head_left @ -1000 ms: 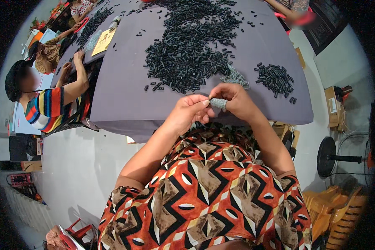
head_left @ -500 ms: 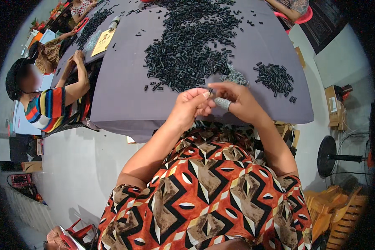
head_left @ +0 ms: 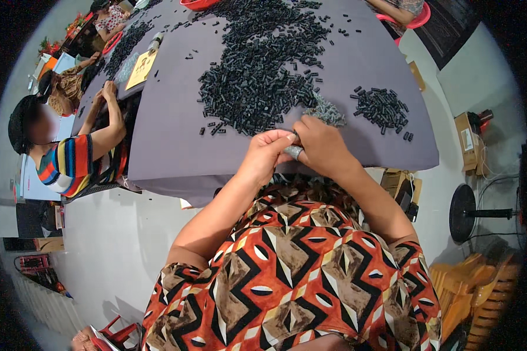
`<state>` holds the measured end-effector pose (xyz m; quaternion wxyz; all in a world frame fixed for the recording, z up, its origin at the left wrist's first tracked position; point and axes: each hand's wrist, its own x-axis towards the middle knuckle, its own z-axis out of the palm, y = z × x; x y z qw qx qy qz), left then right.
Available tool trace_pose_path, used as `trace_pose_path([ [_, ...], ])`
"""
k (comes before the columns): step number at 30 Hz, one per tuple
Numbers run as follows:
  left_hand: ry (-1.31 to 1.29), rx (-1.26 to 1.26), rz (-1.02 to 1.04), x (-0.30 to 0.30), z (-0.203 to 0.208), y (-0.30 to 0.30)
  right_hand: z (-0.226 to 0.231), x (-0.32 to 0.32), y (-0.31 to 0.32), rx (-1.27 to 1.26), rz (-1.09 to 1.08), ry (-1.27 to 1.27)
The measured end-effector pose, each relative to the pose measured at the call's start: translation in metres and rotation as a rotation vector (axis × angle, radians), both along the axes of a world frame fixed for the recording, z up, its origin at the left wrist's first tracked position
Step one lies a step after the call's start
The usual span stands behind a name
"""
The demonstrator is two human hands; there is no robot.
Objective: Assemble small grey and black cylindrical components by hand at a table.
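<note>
My left hand (head_left: 264, 155) pinches a small black piece (head_left: 296, 138) just over the near edge of the table, and only a bit of it shows. Against it my right hand (head_left: 323, 146) is closed, fingers curled in; its thumb wears a grey wrap (head_left: 293, 152). Whether the right fingers also grip the piece or some other small part is hidden. Right beyond my hands lie a big heap of short black cylindrical pieces (head_left: 257, 96) and a little pile of small grey parts (head_left: 327, 111). A smaller group of black pieces (head_left: 380, 109) sits to the right.
A grey cloth covers the table (head_left: 175, 134). Far off stands a red bowl (head_left: 199, 4). At the left, a person in a striped shirt (head_left: 70, 161) works beside a yellow sheet (head_left: 141, 69). A black round stand (head_left: 462, 213) and wooden chairs (head_left: 474, 286) are at right.
My right hand has come in against the left, its fingers now curled where they were spread around the black piece. The whole view has shifted slightly.
</note>
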<state>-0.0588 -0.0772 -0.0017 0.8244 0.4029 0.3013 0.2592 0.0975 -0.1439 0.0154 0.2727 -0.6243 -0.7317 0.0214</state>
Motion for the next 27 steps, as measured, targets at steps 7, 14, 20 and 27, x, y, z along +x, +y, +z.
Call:
trace_pose_path([
  [7,0.067,0.002,-0.103,0.001,-0.006,0.006,-0.022,0.000,0.004,0.042,0.007,0.051],
  [14,0.159,0.093,-0.091,0.007,-0.010,0.006,-0.039,0.004,0.008,0.142,0.036,0.020],
  [20,0.150,0.156,-0.085,0.006,-0.018,0.006,-0.037,0.002,0.007,0.175,0.055,0.016],
  [27,0.115,0.197,-0.120,0.003,-0.025,0.006,-0.037,-0.002,0.000,0.197,0.025,0.038],
])
